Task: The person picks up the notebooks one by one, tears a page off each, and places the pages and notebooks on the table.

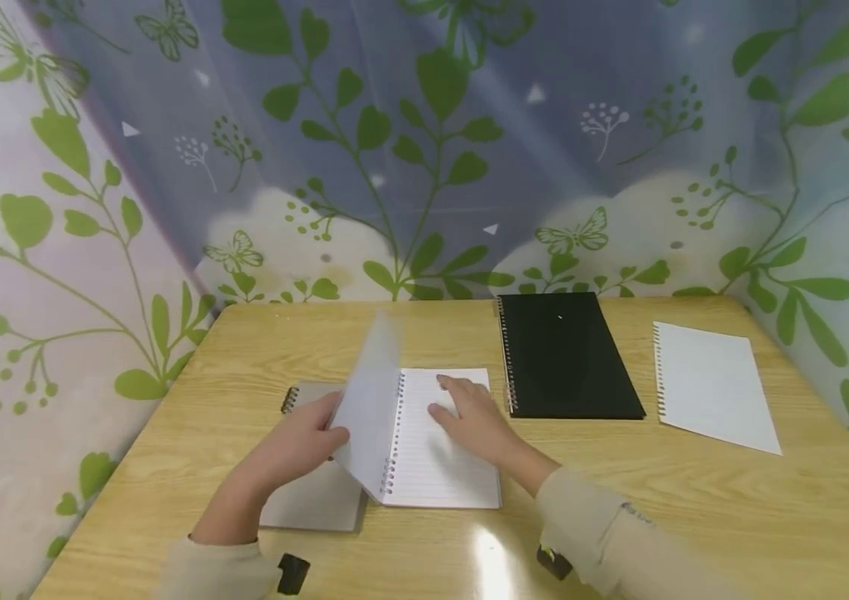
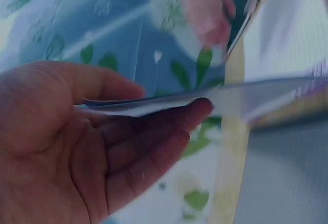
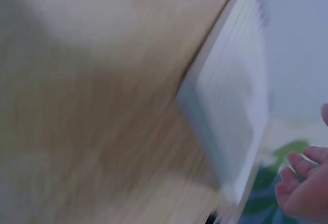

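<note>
An open spiral notebook (image 1: pixel 439 442) with lined pages lies on the wooden table (image 1: pixel 694 500). My left hand (image 1: pixel 304 442) holds a lifted, blurred page (image 1: pixel 367 400) by its edge, and the page stands half-turned over the spiral. In the left wrist view the page (image 2: pixel 169 103) lies between the thumb and fingers (image 2: pixel 154 137). My right hand (image 1: pixel 472 417) rests flat on the right lined page with straight fingers. In the right wrist view the notebook (image 3: pixel 230 111) is blurred and only fingertips (image 3: pixel 302 183) show at the edge.
A black spiral notebook (image 1: pixel 566 354) lies closed to the right of the open one. Further right lies a white spiral pad (image 1: pixel 712 383). A leaf-patterned curtain (image 1: pixel 424 150) encloses the table on three sides. Small black items (image 1: pixel 292 573) sit at the near edge.
</note>
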`<state>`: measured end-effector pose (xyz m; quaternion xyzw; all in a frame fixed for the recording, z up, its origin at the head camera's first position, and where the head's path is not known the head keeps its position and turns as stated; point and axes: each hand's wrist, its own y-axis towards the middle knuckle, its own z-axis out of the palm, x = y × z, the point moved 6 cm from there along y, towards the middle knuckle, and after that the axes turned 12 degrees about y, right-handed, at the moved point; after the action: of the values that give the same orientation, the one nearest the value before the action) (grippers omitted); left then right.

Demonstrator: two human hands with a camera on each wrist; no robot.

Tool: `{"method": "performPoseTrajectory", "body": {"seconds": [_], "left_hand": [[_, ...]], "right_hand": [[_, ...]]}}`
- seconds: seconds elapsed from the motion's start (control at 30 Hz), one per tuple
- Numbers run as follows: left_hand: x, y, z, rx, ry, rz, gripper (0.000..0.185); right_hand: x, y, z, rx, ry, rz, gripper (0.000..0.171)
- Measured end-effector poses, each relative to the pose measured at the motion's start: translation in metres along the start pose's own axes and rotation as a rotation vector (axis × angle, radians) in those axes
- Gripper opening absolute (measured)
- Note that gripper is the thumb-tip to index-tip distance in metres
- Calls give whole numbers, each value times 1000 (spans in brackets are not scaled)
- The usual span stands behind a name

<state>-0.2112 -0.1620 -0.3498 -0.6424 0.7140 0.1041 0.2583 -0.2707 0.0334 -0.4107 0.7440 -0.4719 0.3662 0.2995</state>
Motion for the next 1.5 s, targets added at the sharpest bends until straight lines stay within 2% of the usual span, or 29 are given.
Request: {"method": "performPoseTrajectory", "body": {"seconds": [0.07, 0.17, 0.27, 0.4, 0.5, 0.6, 0.77, 0.9, 1.1, 1.37, 1.5], "left_hand": [[14, -2, -7, 0, 36, -31, 52], [35, -2, -14, -47, 129, -90, 53], [58, 2, -14, -96, 204, -174, 55], [96, 7, -1, -84, 239, -286, 49], [121, 11, 14, -49, 229, -328, 44], [136, 14, 27, -31, 208, -332, 42], [137, 18, 33, -35, 256, -327, 44], [133, 19, 33, -5, 300, -361, 51], [130, 15, 33, 19, 303, -396, 55], [127, 16, 32, 22, 313, -388, 55], [126, 19, 32, 33, 304, -400, 57]], "right_hand": [[-20, 8, -11, -19, -172, 75, 53], [-45, 15, -23, 17, -340, 154, 57], [-61, 18, -26, 71, -403, 188, 64], [-73, 21, -21, 117, -434, 206, 72], [-77, 23, -19, 119, -440, 215, 74], [-79, 22, -18, 124, -426, 236, 74], [-81, 21, -18, 155, -397, 267, 75], [-79, 21, -17, 152, -389, 253, 73], [-79, 21, -16, 132, -368, 242, 71], [-80, 22, -16, 109, -348, 216, 63], [-75, 25, -17, 58, -354, 162, 51]]}}
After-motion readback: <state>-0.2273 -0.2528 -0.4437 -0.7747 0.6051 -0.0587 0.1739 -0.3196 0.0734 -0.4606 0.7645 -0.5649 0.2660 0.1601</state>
